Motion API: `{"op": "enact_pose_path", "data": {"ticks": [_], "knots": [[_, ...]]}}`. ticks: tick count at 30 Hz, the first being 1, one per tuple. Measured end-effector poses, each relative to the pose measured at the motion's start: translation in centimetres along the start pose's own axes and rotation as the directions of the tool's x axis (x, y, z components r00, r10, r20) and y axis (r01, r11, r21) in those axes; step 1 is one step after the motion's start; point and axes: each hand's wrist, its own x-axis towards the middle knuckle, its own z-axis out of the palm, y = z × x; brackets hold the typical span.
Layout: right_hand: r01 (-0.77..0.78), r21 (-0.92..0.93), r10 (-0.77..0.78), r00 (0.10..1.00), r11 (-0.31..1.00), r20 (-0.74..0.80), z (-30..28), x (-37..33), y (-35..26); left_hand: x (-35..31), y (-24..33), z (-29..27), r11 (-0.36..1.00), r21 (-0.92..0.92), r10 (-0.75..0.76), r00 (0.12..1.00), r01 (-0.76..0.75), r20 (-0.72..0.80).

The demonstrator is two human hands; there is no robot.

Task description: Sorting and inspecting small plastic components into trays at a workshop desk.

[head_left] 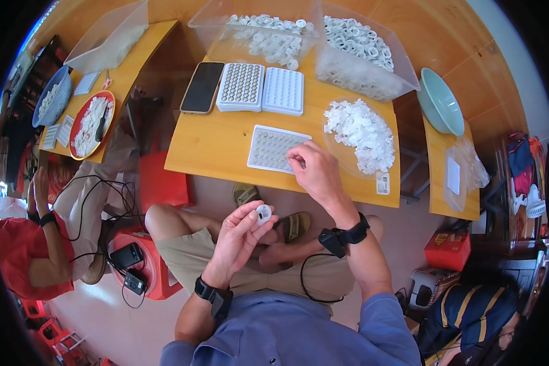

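In my left hand (236, 236), above my lap, a small round white plastic part (263, 214) with a dark slot is held between thumb and fingers. My right hand (314, 168) reaches over the right side of a white tray (263, 160) with rows of small round silvery pieces, near the table's front edge. Its thumb and forefinger are pinched together at the tray; whatever is between them is too small to make out. Just right of that hand, a round clear dish (334, 137) bears a heap of small white plastic pieces (363, 131).
Behind the tray lie a phone (202, 88), a stacked tray of round metal pieces (240, 85) and a white tray (283, 90). Clear bins (367, 76) of white parts line the table's back. A green basin (440, 102) stands right. Another person (49, 262) sits at left beside a red stool (158, 274).
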Motion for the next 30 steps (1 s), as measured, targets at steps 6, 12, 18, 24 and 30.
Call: {"op": "enact_pose_path", "data": {"ticks": [6, 12, 18, 24, 30], "knots": [[-0.057, 0.237, 0.032, 0.994, 0.97, 0.105, -2.0, -2.5, -4.8, 0.4, 0.6, 0.2, 0.996, -0.085, -0.017, 1.0, 0.018, 0.012], [0.104, 0.251, -0.128, 0.989, 0.963, 0.08, -0.8, -5.1, -5.7, 0.7, 0.3, 0.3, 0.991, -0.129, -0.015, 0.999, 0.021, 0.051], [0.384, 0.016, -0.383, 0.923, 0.923, -0.024, -0.1, -5.5, -5.5, 0.6, 0.1, 0.4, 0.996, -0.083, -0.018, 0.999, 0.02, 0.033], [0.385, -0.023, -0.383, 0.922, 0.923, 0.047, -0.1, -5.8, -5.4, 0.7, -0.1, 0.1, 0.999, -0.033, -0.004, 1.0, 0.005, 0.03], [0.263, 0.058, -0.266, 0.963, 0.963, 0.052, 0.1, -5.9, -5.2, 0.7, 0.0, 0.1, 0.999, 0.024, -0.021, 1.0, 0.021, 0.008]]}}
